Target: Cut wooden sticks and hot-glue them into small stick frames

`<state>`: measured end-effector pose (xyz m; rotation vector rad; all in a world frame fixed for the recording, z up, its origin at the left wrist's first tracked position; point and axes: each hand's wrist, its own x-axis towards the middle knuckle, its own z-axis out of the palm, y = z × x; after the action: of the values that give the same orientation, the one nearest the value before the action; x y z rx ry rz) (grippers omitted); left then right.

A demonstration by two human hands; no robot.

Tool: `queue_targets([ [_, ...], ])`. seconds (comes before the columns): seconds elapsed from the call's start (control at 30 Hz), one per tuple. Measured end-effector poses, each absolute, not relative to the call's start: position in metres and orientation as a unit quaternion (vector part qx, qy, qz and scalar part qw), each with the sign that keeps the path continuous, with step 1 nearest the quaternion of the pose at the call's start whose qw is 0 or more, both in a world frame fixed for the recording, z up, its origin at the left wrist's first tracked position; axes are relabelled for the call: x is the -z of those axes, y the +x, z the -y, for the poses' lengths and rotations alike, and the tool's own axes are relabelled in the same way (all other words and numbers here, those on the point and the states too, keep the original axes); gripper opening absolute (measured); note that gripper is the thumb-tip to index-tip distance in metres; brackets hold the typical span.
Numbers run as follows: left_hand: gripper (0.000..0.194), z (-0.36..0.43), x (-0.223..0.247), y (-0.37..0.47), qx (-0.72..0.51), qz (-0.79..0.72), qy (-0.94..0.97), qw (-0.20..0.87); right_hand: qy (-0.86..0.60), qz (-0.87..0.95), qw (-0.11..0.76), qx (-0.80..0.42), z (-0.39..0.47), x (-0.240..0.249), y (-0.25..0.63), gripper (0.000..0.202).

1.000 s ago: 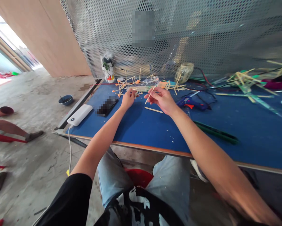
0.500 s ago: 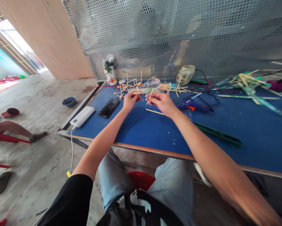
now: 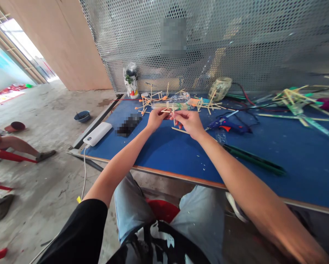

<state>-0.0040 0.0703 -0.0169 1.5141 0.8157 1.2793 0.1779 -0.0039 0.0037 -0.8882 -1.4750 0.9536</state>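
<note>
Above the blue tabletop (image 3: 158, 150) my two hands meet, fingertips close together. My left hand (image 3: 156, 119) pinches a small piece made of joined wooden sticks (image 3: 167, 108). Between the thumb and fingers of my right hand (image 3: 190, 121) is a short wooden stick (image 3: 173, 114), held nearly upright against the left hand's piece. Whether the two pieces touch is too small to tell. A loose stick (image 3: 180, 130) lies on the table under my right hand. Just behind my hands are a clear plastic packet of sticks (image 3: 178, 104) and several stick frames, some with orange tips.
A blue glue gun (image 3: 230, 124) and a dark green tray (image 3: 255, 159) lie to the right, near a tangle of sticks (image 3: 293, 102). At left are a white power bank (image 3: 97, 134) and a dark phone (image 3: 128, 125). A glass jar (image 3: 220, 89) stands behind. Another person's leg (image 3: 18, 146) shows far left.
My right hand has moved left, bringing its stick up to the piece in my left hand. Before, the hands were slightly apart. The whole view has shifted a little.
</note>
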Motion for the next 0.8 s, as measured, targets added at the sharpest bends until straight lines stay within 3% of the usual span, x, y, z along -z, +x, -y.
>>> queue_targets([
  [0.8, 0.022, -0.059, 0.007, -0.002, -0.501, -0.334, 0.624, 0.498, -0.373, 0.58, 0.563, -0.455, 0.015, -0.013, 0.169, 0.048],
])
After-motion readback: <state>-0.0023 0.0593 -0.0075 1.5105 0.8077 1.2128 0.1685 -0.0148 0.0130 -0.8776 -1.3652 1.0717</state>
